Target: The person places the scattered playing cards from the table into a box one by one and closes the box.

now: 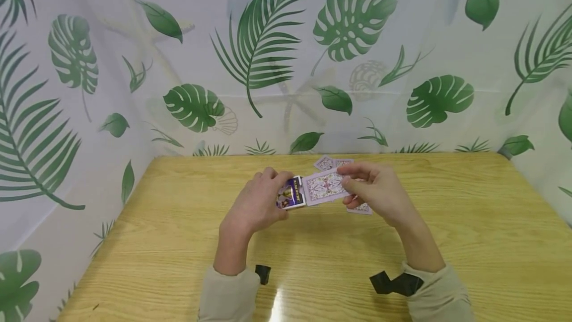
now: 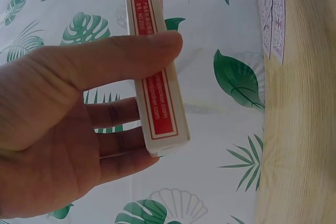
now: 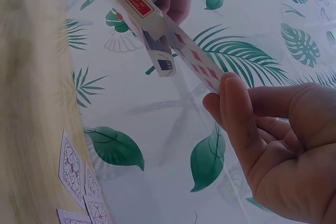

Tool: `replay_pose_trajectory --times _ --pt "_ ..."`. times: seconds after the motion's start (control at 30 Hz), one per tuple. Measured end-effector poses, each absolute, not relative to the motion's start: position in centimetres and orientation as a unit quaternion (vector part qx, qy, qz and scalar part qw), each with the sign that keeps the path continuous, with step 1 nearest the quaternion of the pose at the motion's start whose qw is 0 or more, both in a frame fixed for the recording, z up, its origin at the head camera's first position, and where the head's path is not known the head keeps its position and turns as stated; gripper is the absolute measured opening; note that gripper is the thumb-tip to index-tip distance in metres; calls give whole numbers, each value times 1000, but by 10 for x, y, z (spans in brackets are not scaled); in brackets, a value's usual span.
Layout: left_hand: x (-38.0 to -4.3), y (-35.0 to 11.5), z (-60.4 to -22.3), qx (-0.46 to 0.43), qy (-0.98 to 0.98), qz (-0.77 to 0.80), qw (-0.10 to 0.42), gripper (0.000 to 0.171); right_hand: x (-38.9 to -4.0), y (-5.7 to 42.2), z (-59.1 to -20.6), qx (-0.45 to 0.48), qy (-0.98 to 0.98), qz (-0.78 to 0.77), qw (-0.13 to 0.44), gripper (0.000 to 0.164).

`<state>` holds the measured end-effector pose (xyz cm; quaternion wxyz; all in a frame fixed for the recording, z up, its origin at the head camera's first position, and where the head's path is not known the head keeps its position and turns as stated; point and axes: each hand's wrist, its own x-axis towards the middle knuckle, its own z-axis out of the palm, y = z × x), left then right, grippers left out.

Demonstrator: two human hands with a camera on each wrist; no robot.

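My left hand (image 1: 256, 200) grips a playing-card box (image 1: 291, 194) by its edges, thumb along one narrow side. That side is white with a red printed panel (image 2: 160, 106) in the left wrist view. The box's open end faces right, its flap (image 3: 163, 61) hanging out in the right wrist view. Between thumb and fingers, my right hand (image 1: 377, 190) pinches a playing card (image 1: 326, 186) by its right end. The card's patterned back shows in the head view, red diamonds on its face in the right wrist view. Its left end is at the box's mouth.
Several playing cards (image 1: 360, 208) lie face down on the wooden table (image 1: 178, 242), behind and under my right hand. A cloth with a leaf print (image 1: 277, 128) hangs along the back and sides. Black straps (image 1: 404, 284) are at both sleeves.
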<state>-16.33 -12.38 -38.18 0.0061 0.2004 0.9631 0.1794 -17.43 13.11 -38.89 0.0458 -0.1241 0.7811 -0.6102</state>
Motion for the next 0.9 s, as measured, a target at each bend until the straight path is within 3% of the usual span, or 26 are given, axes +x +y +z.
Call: replay_pose_trajectory --times 0.63,0.9 --pt "-162 -122 -379 208 961 184 12 76 -180 131 -397 -118 763 -632 66 33" --pt "-163 -123 -379 213 956 200 24 77 -188 145 -407 -143 710 -677 132 38"
